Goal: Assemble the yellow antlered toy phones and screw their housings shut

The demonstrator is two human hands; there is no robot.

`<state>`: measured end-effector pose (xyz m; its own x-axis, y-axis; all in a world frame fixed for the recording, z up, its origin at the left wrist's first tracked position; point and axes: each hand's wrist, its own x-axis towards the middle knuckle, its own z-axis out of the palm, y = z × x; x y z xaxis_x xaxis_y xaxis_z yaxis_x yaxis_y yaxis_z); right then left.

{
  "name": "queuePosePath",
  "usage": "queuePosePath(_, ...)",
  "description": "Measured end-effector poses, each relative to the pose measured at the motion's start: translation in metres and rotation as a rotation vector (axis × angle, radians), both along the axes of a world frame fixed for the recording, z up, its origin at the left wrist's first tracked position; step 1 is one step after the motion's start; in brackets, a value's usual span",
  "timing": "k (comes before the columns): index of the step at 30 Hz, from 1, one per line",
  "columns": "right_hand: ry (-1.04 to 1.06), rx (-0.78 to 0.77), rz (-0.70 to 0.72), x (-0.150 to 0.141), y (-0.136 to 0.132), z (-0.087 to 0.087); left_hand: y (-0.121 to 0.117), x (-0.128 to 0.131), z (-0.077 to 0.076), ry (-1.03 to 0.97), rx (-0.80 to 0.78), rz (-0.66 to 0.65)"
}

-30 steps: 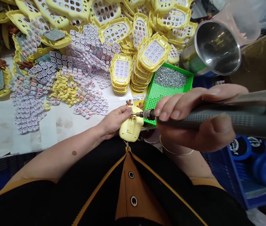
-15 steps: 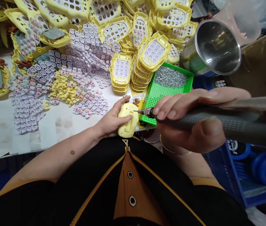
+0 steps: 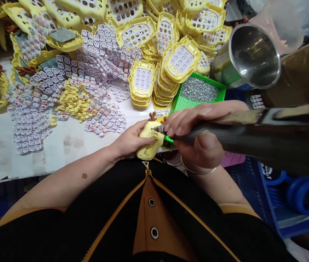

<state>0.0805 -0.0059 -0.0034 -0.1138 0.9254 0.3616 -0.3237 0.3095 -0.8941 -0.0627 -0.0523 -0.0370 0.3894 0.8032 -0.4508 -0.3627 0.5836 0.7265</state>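
My left hand [image 3: 132, 140] is closed around a yellow plastic toy phone [image 3: 149, 147] with small brown antlers, its thumb lying across the back shell. The toy is close to the table's front edge, back face up. In my right hand [image 3: 198, 133] is a dark power screwdriver [image 3: 233, 136], gripped between fingers and thumb. Its bit meets the upper part of the toy's back; whether a screw sits under the tip is too small to tell. Just behind my right hand stands a green perforated tray [image 3: 188, 103] holding a heap of silvery screws [image 3: 200, 89].
Stacks of yellow shells [image 3: 143, 82] with white keypads stand behind the toy. Keypad sheets [image 3: 28, 127] and a pile of small yellow parts [image 3: 75, 100] cover the left side. A metal cup [image 3: 254, 56] stands at the back right, a blue crate [image 3: 277, 218] at the lower right.
My right hand and the screwdriver have moved left, and the bit now reaches further across the toy's back. The toy is turned slightly in my left hand, showing its antlers more.
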Motion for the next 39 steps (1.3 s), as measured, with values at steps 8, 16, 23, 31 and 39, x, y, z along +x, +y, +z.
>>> queuePosePath(8,-0.163,0.265,0.192,-0.002,-0.012,-0.002,0.004,-0.003,-0.002,0.059,0.006,-0.047)
queuePosePath(16,-0.006,0.279,0.206,0.002,-0.017,0.011,0.004,-0.004,0.002,0.056,-0.086,-0.071)
queuePosePath(23,0.014,0.367,-0.076,0.038,0.001,0.042,0.009,-0.001,0.009,-0.037,-0.145,0.079)
queuePosePath(31,-0.024,0.339,-0.294,0.054,0.044,-0.017,0.019,0.008,0.004,-0.112,-0.177,0.095)
queuePosePath(39,-0.138,0.298,-0.298,0.061,0.053,-0.034,0.022,0.007,0.001,-0.087,-0.223,0.135)
